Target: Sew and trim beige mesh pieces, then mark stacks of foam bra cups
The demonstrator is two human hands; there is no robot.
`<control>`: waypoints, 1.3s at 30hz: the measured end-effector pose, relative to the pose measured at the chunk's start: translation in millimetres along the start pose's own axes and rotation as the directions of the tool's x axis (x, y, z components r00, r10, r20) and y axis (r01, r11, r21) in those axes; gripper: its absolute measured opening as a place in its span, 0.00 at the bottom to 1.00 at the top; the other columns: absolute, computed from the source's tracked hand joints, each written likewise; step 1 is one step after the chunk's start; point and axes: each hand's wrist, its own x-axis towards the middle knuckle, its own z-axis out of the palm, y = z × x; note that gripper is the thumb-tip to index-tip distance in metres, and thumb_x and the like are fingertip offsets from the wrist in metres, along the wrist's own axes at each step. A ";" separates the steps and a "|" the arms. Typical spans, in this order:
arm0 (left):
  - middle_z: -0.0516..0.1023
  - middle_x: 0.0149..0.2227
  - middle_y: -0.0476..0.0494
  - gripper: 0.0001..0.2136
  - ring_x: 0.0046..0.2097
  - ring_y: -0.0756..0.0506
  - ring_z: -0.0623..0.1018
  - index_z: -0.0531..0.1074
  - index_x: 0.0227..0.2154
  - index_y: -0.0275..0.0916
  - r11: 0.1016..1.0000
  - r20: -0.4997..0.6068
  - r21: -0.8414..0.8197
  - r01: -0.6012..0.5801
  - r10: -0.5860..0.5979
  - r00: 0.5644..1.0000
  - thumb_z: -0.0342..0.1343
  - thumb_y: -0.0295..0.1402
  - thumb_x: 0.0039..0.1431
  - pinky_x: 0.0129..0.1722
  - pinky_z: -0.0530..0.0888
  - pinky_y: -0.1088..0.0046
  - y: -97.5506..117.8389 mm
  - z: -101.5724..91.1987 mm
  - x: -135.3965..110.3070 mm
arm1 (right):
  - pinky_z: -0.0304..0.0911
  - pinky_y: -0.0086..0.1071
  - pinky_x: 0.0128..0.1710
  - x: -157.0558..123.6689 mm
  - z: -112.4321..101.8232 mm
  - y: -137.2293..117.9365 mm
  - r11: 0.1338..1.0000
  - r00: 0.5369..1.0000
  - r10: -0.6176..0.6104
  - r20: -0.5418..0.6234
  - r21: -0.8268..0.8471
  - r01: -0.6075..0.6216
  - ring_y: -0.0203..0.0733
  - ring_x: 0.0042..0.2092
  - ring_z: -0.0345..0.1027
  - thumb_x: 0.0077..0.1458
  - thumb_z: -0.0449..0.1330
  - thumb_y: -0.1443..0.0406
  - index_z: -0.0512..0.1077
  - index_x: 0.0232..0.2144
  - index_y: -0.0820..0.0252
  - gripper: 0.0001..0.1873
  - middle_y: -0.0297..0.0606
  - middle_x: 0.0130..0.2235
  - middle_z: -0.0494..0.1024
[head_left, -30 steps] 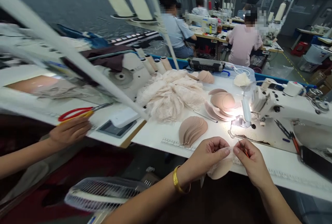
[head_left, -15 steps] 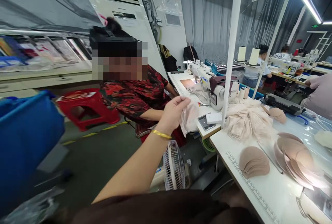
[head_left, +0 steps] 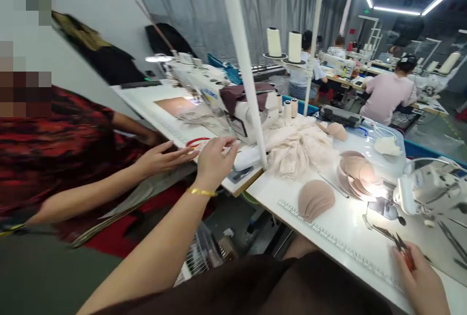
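Left hand (head_left: 213,161), the one with the gold bangle (head_left: 200,192), is stretched way out over the edge of the neighbouring tabletop (head_left: 134,98). Its fingers are loosely spread and I can't make out anything in it, it's a bit blurry there. The fingertips are just beside a pair of red scissors (head_left: 195,141) lying flat on that tabletop, and a co-worker's hand (head_left: 166,158) comes in flat from the other side toward the same spot, near but not touching as far as I can tell. Right hand (head_left: 421,278) sits low at the near edge of the person's own tabletop (head_left: 350,222), closed around small thread snips (head_left: 404,250) with the blades poking out toward the sewing machine (head_left: 430,191). To me this reads as a reach across to the neighbour's side while the snips are parked in the other hand. Picking up anything from there would call for curling the fingers without bumping that other hand. Further out there's a fanned stack of tan cups (head_left: 315,199) by the measuring strip (head_left: 339,243), and a second stack (head_left: 355,174) under the machine lamp. A heap of pale lace (head_left: 301,152) lies at the foot of the white pole (head_left: 242,62), and the neighbour's machine (head_left: 219,96) stands behind the left hand.
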 end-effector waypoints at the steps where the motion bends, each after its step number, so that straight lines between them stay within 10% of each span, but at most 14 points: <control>1: 0.82 0.42 0.40 0.15 0.43 0.41 0.80 0.77 0.43 0.37 0.997 0.006 0.003 -0.077 0.077 0.997 0.55 0.44 0.69 0.48 0.78 0.59 1.3 8.7 -11.4 | 0.72 0.46 0.40 1.5 -2.2 -0.3 0.999 1.000 -0.006 -0.008 -0.032 0.006 0.59 0.44 0.78 0.58 0.50 0.36 0.72 0.46 0.49 0.30 0.43 0.44 0.83; 7: 0.81 0.51 0.39 0.21 0.53 0.40 0.80 0.71 0.58 0.39 0.940 0.411 -0.159 -0.302 0.341 0.845 0.58 0.44 0.68 0.55 0.77 0.59 41.5 62.9 -99.3 | 0.67 0.61 0.50 -1.0 -9.7 -15.3 0.943 0.919 -0.282 -0.275 -0.258 0.212 0.68 0.49 0.71 0.63 0.46 0.38 0.76 0.48 0.61 0.37 0.56 0.45 0.78; 12: 0.64 0.68 0.26 0.45 0.67 0.26 0.67 0.60 0.69 0.38 0.938 0.585 -0.026 -0.346 0.295 0.756 0.72 0.45 0.52 0.62 0.71 0.43 89.9 110.6 -133.9 | 0.71 0.48 0.50 -17.3 8.5 -80.4 0.875 0.891 -0.442 -0.102 0.169 0.453 0.53 0.49 0.73 0.69 0.54 0.48 0.76 0.48 0.54 0.20 0.47 0.47 0.78; 23: 0.73 0.58 0.30 0.31 0.53 0.34 0.76 0.59 0.67 0.38 0.857 0.456 -0.064 -0.511 0.481 0.749 0.52 0.21 0.61 0.55 0.78 0.50 88.0 133.6 -144.2 | 0.74 0.44 0.48 4.9 54.0 -169.0 0.600 0.944 -0.199 0.263 0.794 -0.095 0.46 0.43 0.77 0.63 0.63 0.44 0.63 0.66 0.58 0.38 0.41 0.45 0.78; 39: 0.57 0.74 0.30 0.45 0.74 0.34 0.60 0.36 0.76 0.47 0.746 0.310 -0.421 -0.516 0.653 0.691 0.52 0.18 0.64 0.69 0.67 0.46 107.8 107.7 -191.7 | 0.73 0.38 0.48 -16.8 46.0 -183.1 0.231 0.956 -0.053 0.288 0.935 -0.269 0.44 0.46 0.76 0.50 0.75 0.53 0.63 0.59 0.53 0.40 0.38 0.47 0.80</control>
